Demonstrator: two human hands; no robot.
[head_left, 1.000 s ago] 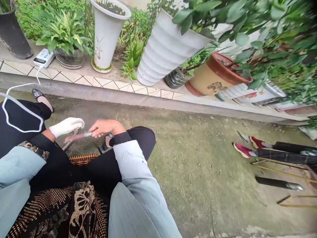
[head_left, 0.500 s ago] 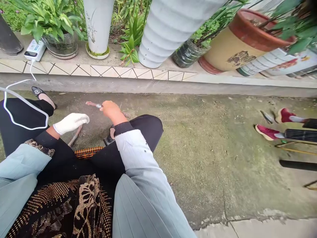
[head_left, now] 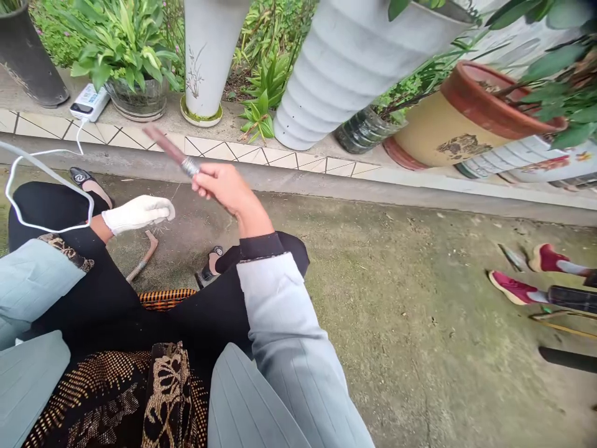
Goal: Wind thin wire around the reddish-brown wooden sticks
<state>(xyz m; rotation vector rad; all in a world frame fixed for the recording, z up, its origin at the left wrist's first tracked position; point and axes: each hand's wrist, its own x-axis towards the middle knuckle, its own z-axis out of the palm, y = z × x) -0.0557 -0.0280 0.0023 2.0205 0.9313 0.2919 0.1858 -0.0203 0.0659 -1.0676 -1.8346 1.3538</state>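
Observation:
My right hand (head_left: 224,185) is raised in front of me, fingers closed round the handle of a knife (head_left: 171,150) with a metal collar; its brownish blade points up and left, blurred by motion. My left hand (head_left: 138,213), in a white glove, hovers low above the ground with its fingers curled together; what it pinches, if anything, is too small to make out. A thin strand seems to run from it toward the knife. Below the left hand a bent brown stick (head_left: 143,257) lies on the concrete. I sit with black trousers, a woven orange-and-black edge (head_left: 166,298) between my knees.
A tiled ledge (head_left: 280,163) carries several pots: a white ribbed pot (head_left: 345,68), a tall white vase (head_left: 208,56), a terracotta pot (head_left: 461,124). A white power bank (head_left: 88,102) with a cable sits at left. Another person's red shoes (head_left: 513,287) and long sticks lie at right.
My right hand has lifted the knife away from the left hand, up and to the right; the blade now points up-left. The gloved left hand stayed low in nearly the same spot.

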